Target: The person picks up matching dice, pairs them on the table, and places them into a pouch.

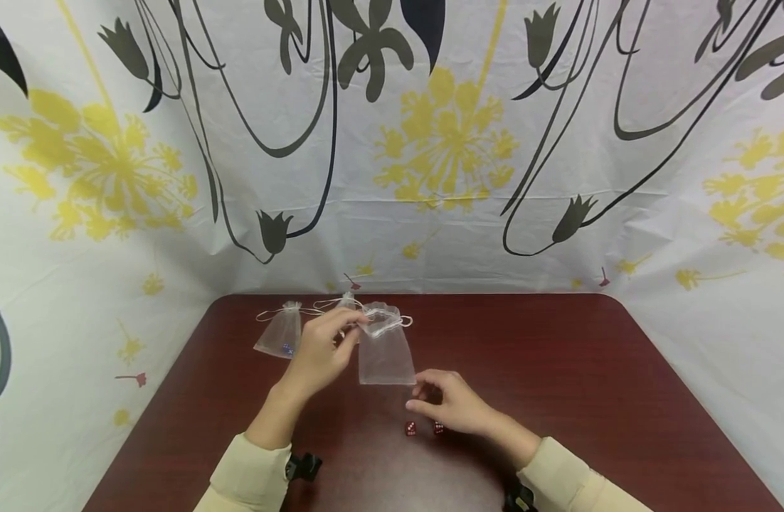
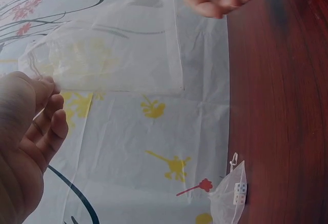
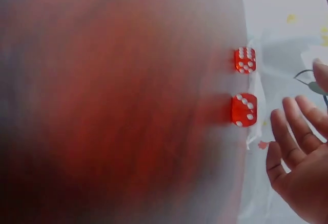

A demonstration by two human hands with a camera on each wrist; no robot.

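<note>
A sheer white drawstring bag (image 1: 387, 355) hangs from my left hand (image 1: 320, 348), whose thumb and fingers pinch it near its gathered top. It looks flat, with nothing visible inside. My right hand (image 1: 456, 404) is by the bag's lower right corner, fingers relaxed and apart, holding nothing. Below that hand, two red dice with white pips lie on the table: the left die (image 1: 410, 428) and the right die (image 1: 438, 428). Both also show in the right wrist view, one die (image 3: 244, 110) nearer the fingers and the other die (image 3: 245, 60) beyond it.
At the back left, a small sheer bag (image 1: 280, 333) with blue-looking dice inside lies on the dark red table (image 1: 546, 348). Another drawn bag (image 1: 347, 301) is partly hidden behind my left hand. A patterned white cloth (image 1: 341, 178) hangs behind the table.
</note>
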